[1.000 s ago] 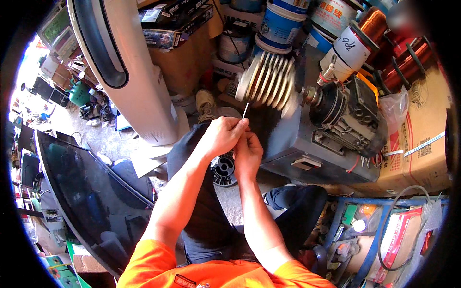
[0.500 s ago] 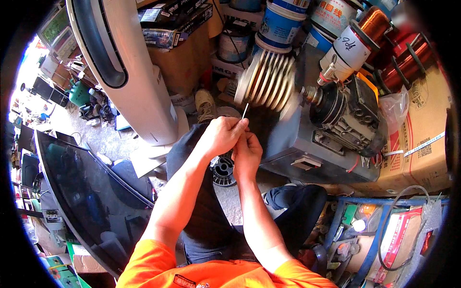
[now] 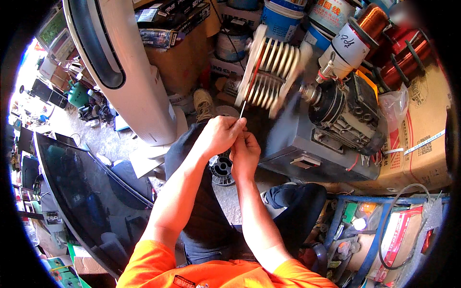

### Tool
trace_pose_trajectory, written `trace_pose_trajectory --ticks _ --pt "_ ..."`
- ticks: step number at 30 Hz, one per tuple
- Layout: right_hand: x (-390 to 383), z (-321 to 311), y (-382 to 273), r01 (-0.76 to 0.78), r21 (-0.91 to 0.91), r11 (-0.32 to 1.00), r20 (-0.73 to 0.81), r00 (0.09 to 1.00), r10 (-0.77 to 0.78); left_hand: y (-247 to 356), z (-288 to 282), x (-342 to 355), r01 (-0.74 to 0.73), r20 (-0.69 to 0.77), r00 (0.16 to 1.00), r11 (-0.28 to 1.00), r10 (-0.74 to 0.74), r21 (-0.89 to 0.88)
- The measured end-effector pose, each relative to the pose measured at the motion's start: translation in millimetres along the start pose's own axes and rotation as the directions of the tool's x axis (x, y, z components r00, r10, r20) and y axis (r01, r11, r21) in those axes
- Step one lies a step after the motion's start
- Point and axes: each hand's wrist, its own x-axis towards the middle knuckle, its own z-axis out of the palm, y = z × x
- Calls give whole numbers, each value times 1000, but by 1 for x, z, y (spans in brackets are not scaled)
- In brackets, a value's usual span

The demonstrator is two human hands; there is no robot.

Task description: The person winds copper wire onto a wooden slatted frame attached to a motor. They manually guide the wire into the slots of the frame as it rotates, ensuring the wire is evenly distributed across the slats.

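Both my hands are closed together in front of a ribbed, cream-coloured winding former [image 3: 272,72]. My left hand [image 3: 223,135] pinches a thin pale wire [image 3: 243,108] between thumb and fingers. Just below and to its right, my right hand [image 3: 246,152] is also closed on it, fingertips touching the left hand; the part inside the fingers is hidden. From my hands the wire runs up to the former's left end, where a reddish line shows along its side. The former sits on the shaft of a dark motor [image 3: 343,115], and its right edge is blurred.
The motor stands on a grey metal box [image 3: 307,144]. A dark slotted spool [image 3: 222,169] is below my hands, between my legs. Copper wire reels [image 3: 406,62] and blue-white buckets [image 3: 281,21] stand behind. A tall white appliance [image 3: 144,101] rises left, beside a dark curved panel [image 3: 86,201].
The former has turned, and its slats and end plates now show at a different angle, with the reddish line visible. My hands have shifted very slightly left and keep their grip.
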Motion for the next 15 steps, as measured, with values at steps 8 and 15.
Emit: trace_pose_trajectory --ticks 8,15 --pt "-2 0 -2 -47 63 997 13 999 46 0 -1 0 2 -1 1000 1000 -2 0" --pt "1 2 -1 -35 38 999 -5 999 35 1 -1 0 15 1 1000 1000 -15 -1"
